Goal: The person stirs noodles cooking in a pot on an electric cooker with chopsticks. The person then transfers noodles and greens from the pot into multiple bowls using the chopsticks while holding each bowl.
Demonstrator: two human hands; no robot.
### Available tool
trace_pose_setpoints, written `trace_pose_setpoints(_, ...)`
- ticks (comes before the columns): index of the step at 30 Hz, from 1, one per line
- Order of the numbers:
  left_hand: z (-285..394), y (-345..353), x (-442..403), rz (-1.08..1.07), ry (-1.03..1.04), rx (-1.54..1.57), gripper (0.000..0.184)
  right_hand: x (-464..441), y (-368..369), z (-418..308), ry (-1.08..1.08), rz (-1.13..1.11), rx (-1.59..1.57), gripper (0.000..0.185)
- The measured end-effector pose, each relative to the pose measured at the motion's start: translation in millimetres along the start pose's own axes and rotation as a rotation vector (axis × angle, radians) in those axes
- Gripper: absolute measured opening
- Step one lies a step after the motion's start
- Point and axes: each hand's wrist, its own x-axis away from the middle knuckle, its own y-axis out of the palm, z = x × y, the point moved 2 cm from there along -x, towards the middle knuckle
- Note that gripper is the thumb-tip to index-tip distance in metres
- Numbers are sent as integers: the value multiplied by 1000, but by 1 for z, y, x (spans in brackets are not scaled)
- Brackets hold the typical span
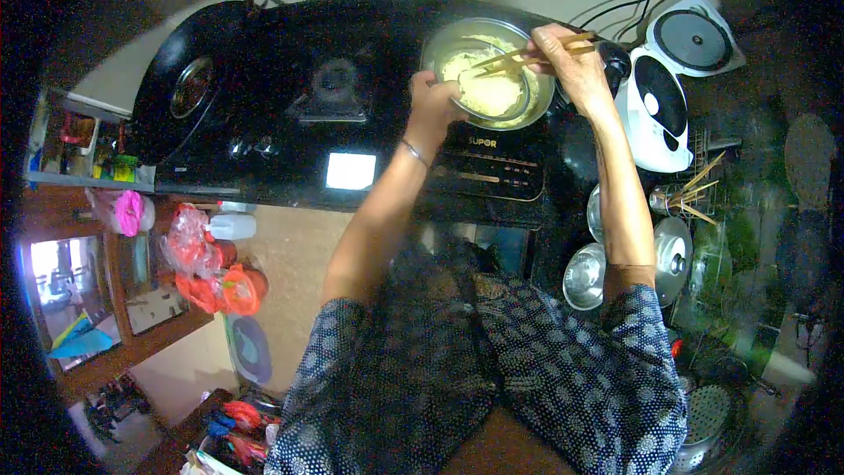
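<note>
A metal bowl [433,46] holding a pale yellow batter-like mixture [492,95] is on the black cooktop, above the SUPOR panel. My left hand [436,101] grips the bowl's near left rim, thumb over the edge. In my right hand [570,62] is a pair of wooden chopsticks [519,60], held at the bowl's right side. Their tips reach into the yellow mixture. The fingers of my left hand under the rim are hidden.
A large black wok [195,79] stands at the left, beside a gas burner [334,84]. White appliances [655,110] are to the right. Metal bowls [584,277], a pot lid [673,262] and a holder with several chopsticks [690,198] lie near my right arm. Red plastic bags [198,251] are at the left.
</note>
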Motion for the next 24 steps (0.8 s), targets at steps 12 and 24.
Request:
trace_pose_setpoints(12, 7, -42, 22, -208, -64, 360, 56, 34, -75, 76, 120, 313, -418, 25)
trace_pose_setpoints(24, 15, -68, 14, 5, -21, 96, 55, 31, 34, 137, 249, 263, -660, 26)
